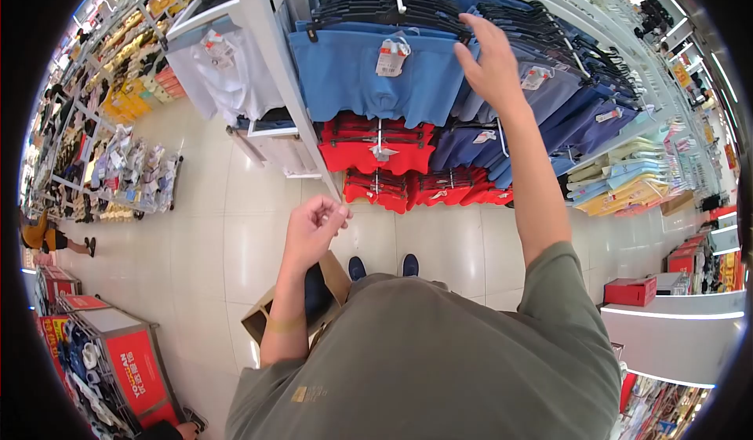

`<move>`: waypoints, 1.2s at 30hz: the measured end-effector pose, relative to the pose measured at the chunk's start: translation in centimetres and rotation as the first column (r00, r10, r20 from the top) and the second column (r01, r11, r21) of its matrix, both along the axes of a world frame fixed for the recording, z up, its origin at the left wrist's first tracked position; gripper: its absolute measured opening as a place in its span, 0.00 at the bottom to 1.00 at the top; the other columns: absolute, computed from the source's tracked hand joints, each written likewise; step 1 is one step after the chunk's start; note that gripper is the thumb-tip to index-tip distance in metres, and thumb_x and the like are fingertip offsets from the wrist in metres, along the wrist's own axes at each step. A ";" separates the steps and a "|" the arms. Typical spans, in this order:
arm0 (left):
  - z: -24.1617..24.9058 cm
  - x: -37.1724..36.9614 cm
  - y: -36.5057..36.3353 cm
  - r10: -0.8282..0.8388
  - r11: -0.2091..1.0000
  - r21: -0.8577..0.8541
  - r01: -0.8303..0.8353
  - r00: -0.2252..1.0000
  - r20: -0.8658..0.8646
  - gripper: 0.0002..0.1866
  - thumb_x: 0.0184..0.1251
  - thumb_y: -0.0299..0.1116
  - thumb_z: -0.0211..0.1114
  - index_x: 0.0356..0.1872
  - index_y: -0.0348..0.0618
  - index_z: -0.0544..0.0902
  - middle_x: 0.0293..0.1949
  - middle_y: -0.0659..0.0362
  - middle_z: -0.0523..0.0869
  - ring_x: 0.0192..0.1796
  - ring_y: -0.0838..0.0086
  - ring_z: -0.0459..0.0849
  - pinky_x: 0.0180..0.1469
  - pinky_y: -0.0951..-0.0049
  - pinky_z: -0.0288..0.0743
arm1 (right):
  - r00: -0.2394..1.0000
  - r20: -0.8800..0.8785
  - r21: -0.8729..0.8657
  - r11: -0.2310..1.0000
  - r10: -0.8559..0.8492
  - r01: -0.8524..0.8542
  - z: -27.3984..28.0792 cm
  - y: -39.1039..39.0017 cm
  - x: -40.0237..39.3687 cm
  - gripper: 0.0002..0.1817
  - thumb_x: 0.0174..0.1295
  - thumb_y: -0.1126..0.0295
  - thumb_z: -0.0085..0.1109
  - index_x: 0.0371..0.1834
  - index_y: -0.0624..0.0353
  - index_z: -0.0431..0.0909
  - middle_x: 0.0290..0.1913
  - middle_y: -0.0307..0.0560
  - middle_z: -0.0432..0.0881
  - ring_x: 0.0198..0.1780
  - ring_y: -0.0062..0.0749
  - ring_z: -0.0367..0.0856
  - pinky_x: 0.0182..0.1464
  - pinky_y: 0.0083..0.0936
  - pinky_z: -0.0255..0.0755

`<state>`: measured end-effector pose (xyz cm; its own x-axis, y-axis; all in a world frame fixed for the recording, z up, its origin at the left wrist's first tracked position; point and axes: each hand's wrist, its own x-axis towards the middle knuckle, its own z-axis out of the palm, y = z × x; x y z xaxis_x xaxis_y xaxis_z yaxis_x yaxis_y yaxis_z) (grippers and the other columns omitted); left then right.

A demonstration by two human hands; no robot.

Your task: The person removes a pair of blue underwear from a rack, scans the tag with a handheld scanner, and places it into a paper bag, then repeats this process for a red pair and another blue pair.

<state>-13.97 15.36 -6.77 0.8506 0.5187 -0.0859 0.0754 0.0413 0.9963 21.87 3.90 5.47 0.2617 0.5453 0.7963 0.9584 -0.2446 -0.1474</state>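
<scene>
My right hand [494, 62] reaches up to the rack, fingers stretched and thumb apart, at the right end of a black hanger [408, 23]. Blue shorts [333, 75] hang from this hanger by clips, with a white and orange price tag [392, 56] at the waist. Whether my fingertips touch the hanger clip or the cloth is hard to tell. Lower down, my left hand [318, 228] hovers in front of my body with its fingers curled in; nothing shows in it. Below my left forearm is an open brown box or bag [263, 314] with something dark inside.
The white rack frame [271, 63] stands close ahead, with red garments [376, 146] low down and purple-blue shorts [596, 126] to the right. White shorts [227, 75] hang at left. A red-sided bin [137, 369] is lower left; a person's leg [74, 245] shows far left.
</scene>
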 end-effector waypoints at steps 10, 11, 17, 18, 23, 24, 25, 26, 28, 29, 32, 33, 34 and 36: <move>-0.7 -5.7 1.7 0.140 0.989 -0.041 -0.139 0.989 0.038 0.08 0.71 0.30 0.63 0.32 0.38 0.79 0.33 0.57 0.87 0.31 0.81 0.81 0.32 0.81 0.74 | 0.896 -0.444 -0.008 1.000 -0.020 0.018 -1.6 3.6 0.7 0.10 0.62 0.65 0.61 0.40 0.59 0.83 0.32 0.50 0.85 0.36 0.40 0.85 0.42 0.34 0.75; -0.5 -6.0 2.0 0.143 0.989 -0.038 -0.142 0.989 0.046 0.08 0.71 0.30 0.63 0.32 0.38 0.79 0.32 0.57 0.87 0.31 0.81 0.81 0.32 0.81 0.74 | 0.870 -0.493 0.026 1.000 0.025 -0.014 -1.6 3.7 0.9 0.10 0.62 0.65 0.61 0.37 0.60 0.83 0.28 0.48 0.85 0.33 0.38 0.85 0.40 0.33 0.76; -0.2 -6.6 3.0 0.119 0.993 -0.019 -0.118 0.991 0.065 0.07 0.71 0.30 0.64 0.33 0.38 0.80 0.33 0.58 0.87 0.31 0.84 0.80 0.33 0.83 0.74 | 0.866 -0.495 0.105 0.994 0.076 -0.028 0.1 1.6 -0.6 0.09 0.64 0.69 0.59 0.35 0.64 0.82 0.26 0.44 0.84 0.29 0.26 0.81 0.36 0.24 0.73; -0.3 -6.8 3.2 0.114 0.993 -0.021 -0.112 0.991 0.069 0.07 0.71 0.30 0.64 0.34 0.38 0.80 0.33 0.59 0.87 0.31 0.85 0.80 0.33 0.84 0.74 | 0.860 -0.502 0.094 0.994 0.089 -0.048 0.4 0.7 -0.8 0.08 0.64 0.69 0.59 0.34 0.65 0.82 0.26 0.44 0.84 0.29 0.25 0.80 0.36 0.23 0.73; -0.8 -5.9 5.3 0.191 0.966 0.138 -0.221 0.961 0.199 0.26 0.61 0.32 0.72 0.57 0.34 0.73 0.53 0.52 0.82 0.54 0.72 0.80 0.56 0.73 0.72 | 0.710 -0.692 0.028 0.988 0.130 -0.153 1.5 -5.1 -5.2 0.09 0.68 0.71 0.57 0.33 0.65 0.79 0.27 0.36 0.79 0.33 0.17 0.74 0.39 0.18 0.68; -0.6 -5.4 5.6 0.219 0.939 0.207 -0.274 0.942 0.254 0.33 0.59 0.33 0.74 0.63 0.33 0.70 0.58 0.50 0.80 0.59 0.69 0.79 0.62 0.69 0.70 | 0.655 -0.738 0.038 0.980 0.160 -0.197 1.5 -6.1 -5.8 0.09 0.69 0.70 0.57 0.33 0.65 0.79 0.27 0.34 0.78 0.33 0.16 0.73 0.39 0.16 0.67; 0.0 -5.0 5.9 0.227 0.927 0.229 -0.296 0.932 0.283 0.41 0.56 0.35 0.76 0.68 0.33 0.64 0.62 0.49 0.75 0.65 0.65 0.73 0.66 0.66 0.64 | 0.592 -0.785 0.050 0.972 0.181 -0.231 1.6 -7.2 -6.7 0.10 0.70 0.69 0.57 0.34 0.64 0.78 0.28 0.33 0.78 0.33 0.15 0.72 0.39 0.15 0.65; 0.8 -4.3 6.0 0.229 0.917 0.249 -0.312 0.922 0.312 0.49 0.54 0.38 0.78 0.72 0.33 0.58 0.67 0.48 0.71 0.71 0.61 0.68 0.71 0.62 0.59 | 0.565 -0.805 0.042 0.967 0.183 -0.252 2.1 -8.0 -7.6 0.10 0.70 0.68 0.58 0.33 0.63 0.78 0.28 0.32 0.77 0.32 0.14 0.70 0.37 0.14 0.64; 2.1 -2.6 5.3 0.102 0.948 0.238 -0.212 0.910 0.401 0.51 0.53 0.39 0.78 0.73 0.34 0.56 0.68 0.47 0.69 0.71 0.61 0.66 0.72 0.61 0.57 | 0.503 -0.843 0.034 0.952 0.191 -0.305 3.4 -9.0 -9.4 0.10 0.70 0.68 0.57 0.32 0.63 0.77 0.28 0.32 0.76 0.32 0.13 0.69 0.36 0.14 0.62; 2.6 -1.6 4.7 0.042 0.957 0.239 -0.166 0.892 0.450 0.52 0.53 0.40 0.78 0.73 0.34 0.55 0.69 0.47 0.69 0.72 0.61 0.66 0.73 0.61 0.56 | 0.492 -0.847 0.030 0.941 0.202 -0.336 3.8 -9.1 -10.1 0.11 0.69 0.67 0.57 0.32 0.63 0.77 0.27 0.32 0.75 0.31 0.13 0.68 0.36 0.14 0.62; 2.1 -0.3 1.7 -0.110 0.976 -0.113 0.188 0.866 0.488 0.44 0.57 0.41 0.77 0.70 0.33 0.63 0.65 0.50 0.73 0.68 0.62 0.71 0.69 0.61 0.63 | 0.476 -0.859 -0.028 0.912 0.187 -0.409 3.4 -8.3 -11.1 0.13 0.69 0.64 0.58 0.31 0.63 0.78 0.26 0.31 0.74 0.30 0.12 0.67 0.34 0.14 0.59; 1.8 0.0 0.4 -0.123 0.938 -0.226 0.265 0.859 0.497 0.41 0.58 0.41 0.76 0.68 0.33 0.65 0.64 0.51 0.75 0.66 0.63 0.73 0.68 0.61 0.66 | 0.465 -0.863 -0.034 0.894 0.199 -0.446 3.1 -8.0 -11.2 0.13 0.68 0.64 0.58 0.31 0.62 0.78 0.25 0.31 0.74 0.30 0.12 0.67 0.33 0.15 0.59; 2.3 0.4 -1.3 -0.074 0.887 -0.378 0.266 0.889 0.452 0.35 0.63 0.39 0.72 0.66 0.33 0.68 0.61 0.51 0.77 0.62 0.64 0.77 0.64 0.62 0.71 | 0.477 -0.862 -0.077 0.887 0.170 -0.455 2.8 -7.9 -11.3 0.13 0.68 0.64 0.59 0.31 0.63 0.78 0.25 0.31 0.75 0.30 0.12 0.67 0.34 0.15 0.60; 4.1 2.0 -4.1 -0.018 0.725 -0.638 0.258 0.934 0.357 0.22 0.75 0.36 0.59 0.62 0.32 0.72 0.55 0.50 0.83 0.53 0.65 0.86 0.56 0.64 0.82 | 0.470 -0.868 -0.129 0.841 0.161 -0.526 2.0 -7.9 -11.4 0.12 0.69 0.65 0.58 0.31 0.62 0.77 0.27 0.32 0.75 0.30 0.11 0.68 0.35 0.13 0.63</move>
<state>-11.95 11.30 -2.70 0.9495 0.3017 -0.0863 -0.1650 0.7141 0.6803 10.51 -4.03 7.47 0.4010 0.9122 0.0845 0.4741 -0.1277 -0.8711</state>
